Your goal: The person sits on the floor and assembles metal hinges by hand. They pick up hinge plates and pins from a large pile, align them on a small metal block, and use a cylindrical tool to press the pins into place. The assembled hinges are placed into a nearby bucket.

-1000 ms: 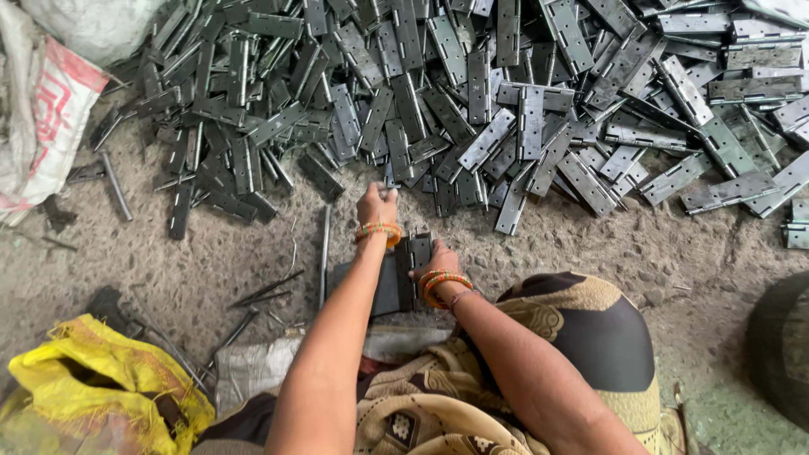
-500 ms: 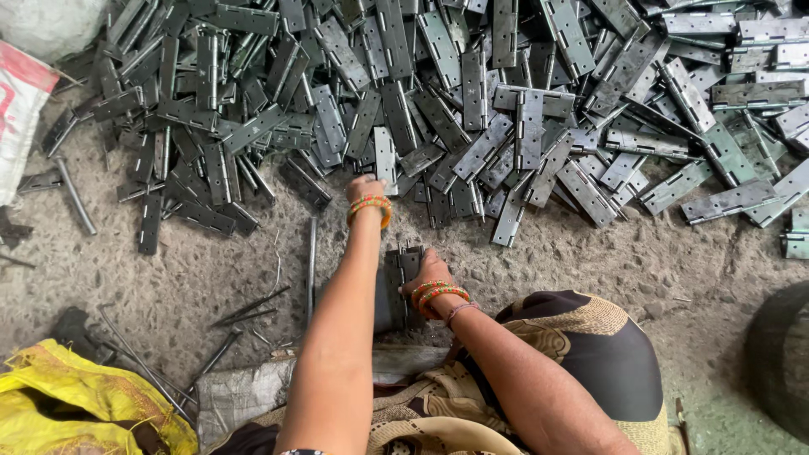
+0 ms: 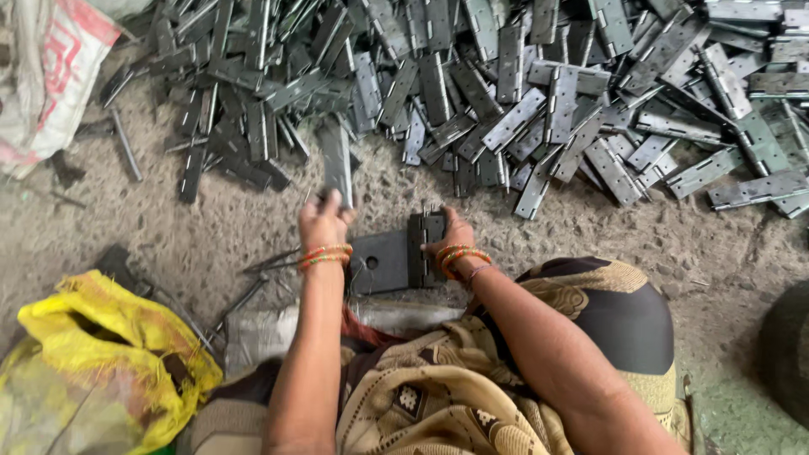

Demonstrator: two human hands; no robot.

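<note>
Her left hand (image 3: 324, 221) has its fingers closed round a grey hinge (image 3: 337, 164), lifted just clear of the heap of hinges (image 3: 539, 84) beyond. To its right, the right hand (image 3: 451, 236) presses on a hinge stack (image 3: 425, 248) against the dark block (image 3: 379, 261); how tightly it grips I cannot tell.

- The grey metal hinge leaf (image 3: 337, 162) is long and flat. It is lifted up, pointing far, left of the middle.
- The dark hinge (image 3: 425, 244) stands on a dark square metal block (image 3: 381, 261) on the dirt ground, near the middle.
</note>
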